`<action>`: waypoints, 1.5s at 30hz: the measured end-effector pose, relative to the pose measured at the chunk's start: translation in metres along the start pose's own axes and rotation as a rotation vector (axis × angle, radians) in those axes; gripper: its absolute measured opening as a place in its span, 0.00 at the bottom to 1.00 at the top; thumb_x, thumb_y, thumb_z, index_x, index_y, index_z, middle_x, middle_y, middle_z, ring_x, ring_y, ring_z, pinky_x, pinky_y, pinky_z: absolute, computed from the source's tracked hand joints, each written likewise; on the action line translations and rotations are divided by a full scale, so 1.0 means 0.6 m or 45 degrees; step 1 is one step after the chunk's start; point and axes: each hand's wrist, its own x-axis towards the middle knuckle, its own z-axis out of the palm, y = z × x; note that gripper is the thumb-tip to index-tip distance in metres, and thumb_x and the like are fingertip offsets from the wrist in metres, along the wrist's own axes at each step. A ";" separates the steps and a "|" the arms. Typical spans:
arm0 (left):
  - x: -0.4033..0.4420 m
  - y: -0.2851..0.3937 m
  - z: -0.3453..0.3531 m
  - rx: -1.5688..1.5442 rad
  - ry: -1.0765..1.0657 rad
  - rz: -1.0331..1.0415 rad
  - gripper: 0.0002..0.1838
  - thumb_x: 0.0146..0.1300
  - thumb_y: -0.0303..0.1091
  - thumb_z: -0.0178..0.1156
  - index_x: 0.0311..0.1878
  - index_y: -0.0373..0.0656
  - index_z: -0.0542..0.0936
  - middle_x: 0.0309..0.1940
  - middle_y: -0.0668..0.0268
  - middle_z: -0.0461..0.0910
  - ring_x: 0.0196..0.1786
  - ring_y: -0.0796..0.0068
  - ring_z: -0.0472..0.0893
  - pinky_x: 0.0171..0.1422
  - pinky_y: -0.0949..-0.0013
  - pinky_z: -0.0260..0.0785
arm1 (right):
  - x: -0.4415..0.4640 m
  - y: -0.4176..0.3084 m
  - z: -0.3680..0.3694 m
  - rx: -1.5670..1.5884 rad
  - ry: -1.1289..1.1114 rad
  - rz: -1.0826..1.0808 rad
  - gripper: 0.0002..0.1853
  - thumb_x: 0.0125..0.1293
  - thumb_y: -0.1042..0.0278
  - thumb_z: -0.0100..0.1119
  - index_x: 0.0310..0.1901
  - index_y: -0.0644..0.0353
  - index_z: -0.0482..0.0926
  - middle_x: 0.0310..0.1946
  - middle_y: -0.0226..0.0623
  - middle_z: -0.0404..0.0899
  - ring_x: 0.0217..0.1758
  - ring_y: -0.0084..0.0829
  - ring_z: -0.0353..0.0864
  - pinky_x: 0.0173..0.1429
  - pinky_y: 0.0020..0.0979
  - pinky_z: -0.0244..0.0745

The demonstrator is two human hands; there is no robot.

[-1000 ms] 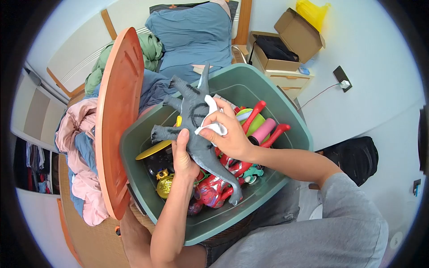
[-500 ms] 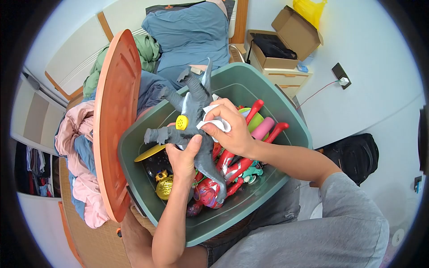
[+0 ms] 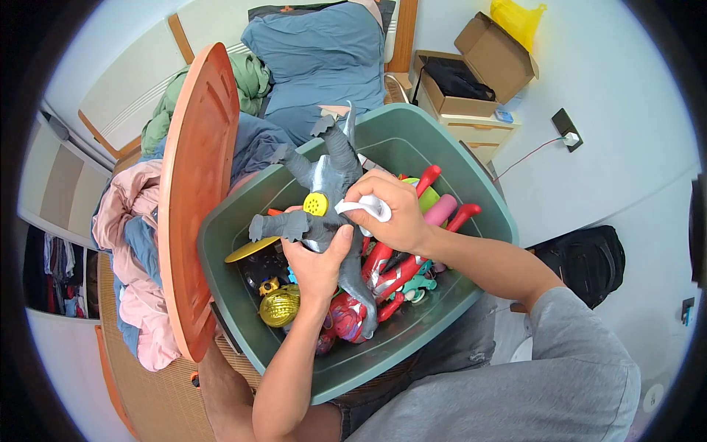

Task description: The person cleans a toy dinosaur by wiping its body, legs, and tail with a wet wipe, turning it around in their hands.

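Head view: your left hand holds the toy dinosaur, probably light, rubbery, best gripped mid-torso, over the tub; your right hand, two o'clock from your left, pinches white cloth.

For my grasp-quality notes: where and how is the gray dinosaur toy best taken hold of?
The dinosaur toy is probably best held by its torso, coming from the near left, between neck and front legs: the torso is broad, neck and tail taper, and the white cloth is toward the right.
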 end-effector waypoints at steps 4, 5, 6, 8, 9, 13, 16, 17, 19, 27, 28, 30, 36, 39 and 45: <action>-0.002 -0.003 0.005 -0.030 0.034 -0.039 0.38 0.47 0.39 0.77 0.57 0.37 0.66 0.49 0.64 0.70 0.51 0.73 0.71 0.60 0.67 0.63 | 0.002 0.005 -0.002 -0.007 0.004 -0.006 0.08 0.58 0.70 0.69 0.35 0.62 0.80 0.30 0.36 0.77 0.32 0.31 0.78 0.35 0.30 0.70; -0.002 -0.002 0.005 -0.008 0.032 -0.050 0.38 0.48 0.39 0.76 0.58 0.37 0.66 0.49 0.63 0.70 0.51 0.73 0.71 0.60 0.67 0.63 | 0.002 0.007 -0.002 -0.007 0.007 0.043 0.08 0.59 0.70 0.69 0.35 0.62 0.80 0.29 0.36 0.77 0.32 0.31 0.78 0.35 0.30 0.70; -0.002 -0.001 0.006 0.013 0.029 -0.063 0.38 0.48 0.38 0.76 0.58 0.37 0.66 0.49 0.63 0.70 0.52 0.72 0.71 0.60 0.67 0.63 | 0.002 0.008 -0.002 -0.007 0.010 0.094 0.08 0.59 0.69 0.69 0.35 0.62 0.81 0.29 0.36 0.77 0.31 0.31 0.78 0.35 0.30 0.70; -0.006 0.003 0.010 0.069 0.043 -0.085 0.38 0.48 0.39 0.76 0.58 0.37 0.66 0.50 0.62 0.70 0.52 0.72 0.71 0.61 0.66 0.64 | 0.005 0.009 -0.004 -0.015 0.025 0.145 0.08 0.59 0.68 0.69 0.34 0.62 0.81 0.29 0.36 0.78 0.31 0.31 0.77 0.35 0.31 0.70; -0.008 0.004 0.011 0.126 0.059 -0.108 0.38 0.48 0.39 0.76 0.59 0.36 0.66 0.50 0.62 0.70 0.53 0.71 0.71 0.62 0.66 0.64 | 0.007 0.009 -0.004 -0.021 0.039 0.197 0.08 0.60 0.67 0.68 0.34 0.62 0.81 0.28 0.36 0.78 0.30 0.31 0.77 0.35 0.31 0.70; -0.005 -0.003 0.009 0.034 0.012 -0.148 0.39 0.49 0.39 0.76 0.59 0.36 0.66 0.51 0.62 0.70 0.54 0.70 0.72 0.62 0.65 0.64 | 0.008 0.003 -0.004 -0.046 0.030 0.277 0.09 0.60 0.67 0.69 0.34 0.63 0.81 0.28 0.37 0.79 0.31 0.31 0.78 0.36 0.31 0.71; -0.005 -0.005 0.008 0.039 0.020 -0.157 0.38 0.49 0.39 0.76 0.59 0.37 0.66 0.51 0.61 0.71 0.54 0.70 0.72 0.62 0.65 0.64 | 0.004 0.001 -0.002 -0.025 -0.004 0.318 0.08 0.59 0.68 0.68 0.34 0.63 0.81 0.29 0.36 0.79 0.32 0.31 0.78 0.37 0.30 0.72; -0.004 0.001 0.010 0.036 0.030 -0.167 0.38 0.49 0.40 0.76 0.59 0.37 0.66 0.51 0.61 0.71 0.54 0.69 0.73 0.63 0.64 0.64 | 0.003 0.002 -0.002 -0.033 -0.030 0.287 0.07 0.59 0.70 0.68 0.36 0.63 0.81 0.30 0.36 0.79 0.34 0.29 0.79 0.38 0.30 0.72; 0.000 0.011 0.010 0.049 0.040 -0.167 0.38 0.49 0.41 0.76 0.59 0.36 0.66 0.51 0.60 0.71 0.54 0.69 0.73 0.63 0.64 0.64 | 0.002 0.001 -0.001 -0.034 -0.060 0.251 0.06 0.60 0.72 0.67 0.37 0.63 0.81 0.32 0.35 0.79 0.35 0.28 0.79 0.40 0.29 0.72; 0.013 0.009 -0.005 0.048 -0.022 -0.214 0.38 0.49 0.42 0.75 0.59 0.36 0.66 0.51 0.59 0.73 0.54 0.68 0.74 0.63 0.64 0.65 | 0.004 0.001 -0.003 -0.024 -0.161 0.127 0.08 0.60 0.75 0.64 0.41 0.63 0.81 0.38 0.39 0.81 0.41 0.33 0.81 0.45 0.32 0.74; 0.012 0.009 -0.004 0.062 -0.014 -0.191 0.37 0.50 0.41 0.74 0.59 0.37 0.67 0.50 0.60 0.74 0.53 0.69 0.74 0.61 0.65 0.66 | 0.005 0.002 -0.003 -0.024 -0.162 0.126 0.08 0.60 0.75 0.64 0.41 0.63 0.81 0.38 0.39 0.81 0.41 0.33 0.81 0.45 0.32 0.74; 0.013 0.010 -0.004 0.077 -0.007 -0.168 0.35 0.51 0.41 0.74 0.58 0.37 0.68 0.50 0.61 0.74 0.52 0.70 0.75 0.60 0.66 0.67 | 0.006 0.004 -0.004 -0.047 -0.117 0.114 0.08 0.60 0.75 0.64 0.42 0.63 0.81 0.38 0.39 0.81 0.42 0.33 0.81 0.45 0.32 0.74; 0.012 0.006 0.002 0.195 0.003 -0.157 0.47 0.53 0.42 0.74 0.69 0.34 0.56 0.59 0.53 0.67 0.62 0.63 0.70 0.69 0.62 0.60 | 0.009 0.004 -0.004 -0.103 -0.059 0.147 0.08 0.60 0.74 0.65 0.42 0.62 0.82 0.38 0.40 0.81 0.43 0.34 0.81 0.47 0.32 0.74; 0.006 0.011 0.010 0.152 -0.006 -0.053 0.54 0.59 0.48 0.69 0.74 0.33 0.44 0.64 0.47 0.63 0.67 0.58 0.66 0.72 0.62 0.55 | 0.007 0.008 0.000 -0.080 -0.065 0.143 0.09 0.56 0.75 0.66 0.40 0.63 0.82 0.38 0.39 0.80 0.41 0.34 0.81 0.45 0.31 0.75; -0.002 -0.014 0.007 0.247 0.076 0.075 0.47 0.70 0.53 0.56 0.77 0.36 0.41 0.70 0.52 0.57 0.71 0.61 0.59 0.75 0.62 0.48 | -0.001 -0.004 0.002 -0.001 -0.157 0.150 0.12 0.56 0.76 0.66 0.43 0.63 0.82 0.41 0.40 0.80 0.45 0.35 0.82 0.47 0.31 0.75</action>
